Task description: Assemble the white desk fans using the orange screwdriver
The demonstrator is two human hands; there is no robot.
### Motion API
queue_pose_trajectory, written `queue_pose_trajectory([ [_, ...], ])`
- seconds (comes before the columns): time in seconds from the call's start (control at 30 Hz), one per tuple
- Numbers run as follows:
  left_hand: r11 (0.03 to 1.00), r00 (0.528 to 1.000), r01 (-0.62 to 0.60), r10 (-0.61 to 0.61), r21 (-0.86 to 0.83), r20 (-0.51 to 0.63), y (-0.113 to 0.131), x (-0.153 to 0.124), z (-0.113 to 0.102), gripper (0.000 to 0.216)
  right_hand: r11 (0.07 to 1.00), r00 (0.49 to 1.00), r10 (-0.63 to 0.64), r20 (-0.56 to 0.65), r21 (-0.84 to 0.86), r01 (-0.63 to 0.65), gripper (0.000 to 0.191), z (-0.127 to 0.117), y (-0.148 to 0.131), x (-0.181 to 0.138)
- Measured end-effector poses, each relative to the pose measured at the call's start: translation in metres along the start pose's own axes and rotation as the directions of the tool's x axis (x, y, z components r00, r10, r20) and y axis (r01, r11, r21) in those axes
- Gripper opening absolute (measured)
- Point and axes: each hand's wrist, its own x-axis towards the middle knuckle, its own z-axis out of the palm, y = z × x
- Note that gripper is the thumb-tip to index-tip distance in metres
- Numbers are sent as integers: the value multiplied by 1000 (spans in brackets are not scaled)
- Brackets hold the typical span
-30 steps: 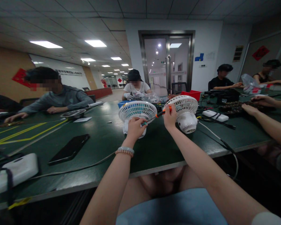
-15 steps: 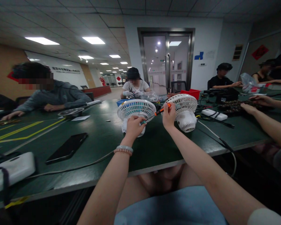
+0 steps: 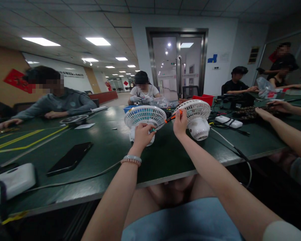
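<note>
My left hand (image 3: 142,134) is closed on the rim of a small white desk fan (image 3: 144,117) with a blue centre, which stands on the dark green table (image 3: 110,147). My right hand (image 3: 180,122) grips an orange-handled screwdriver (image 3: 172,117), whose tip points left toward that fan's grille. A second white fan (image 3: 197,117) stands just right of my right hand, tilted back.
A black phone (image 3: 70,158) and a white box (image 3: 11,182) with a cable lie at the near left. Another white box (image 3: 228,122), cables and black parts sit to the right, by a co-worker's arms (image 3: 278,129). Several seated people ring the table; a red bin (image 3: 204,99) stands behind.
The camera has tilted slightly, so everything sits a little higher. Both hands stay on the fan and screwdriver. A standing person has come into view at the far right.
</note>
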Motion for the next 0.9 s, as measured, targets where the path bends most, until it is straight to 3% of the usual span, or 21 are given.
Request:
queue_pose_trajectory([
  [0.17,1000,1000,-25,25,-2,10,-1,0,0,23,999,998,6,57,50,-9,27,2,5,-3],
  [0.33,1000,1000,-15,15,-2,12,-2,0,-1,23,997,977,44,209,59,-57,29,-3,15,2],
  [0.6,1000,999,10,-9,-15,35,2,0,-1,23,976,929,-139,343,-114,188,25,-28,19,25],
  [0.77,1000,1000,-2,3,-24,27,2,-1,-1,22,996,926,-58,373,-40,78,25,-41,18,13],
  [0.9,1000,1000,-1,2,-28,12,2,-2,-1,23,999,890,2,457,29,-17,23,-52,19,4],
])
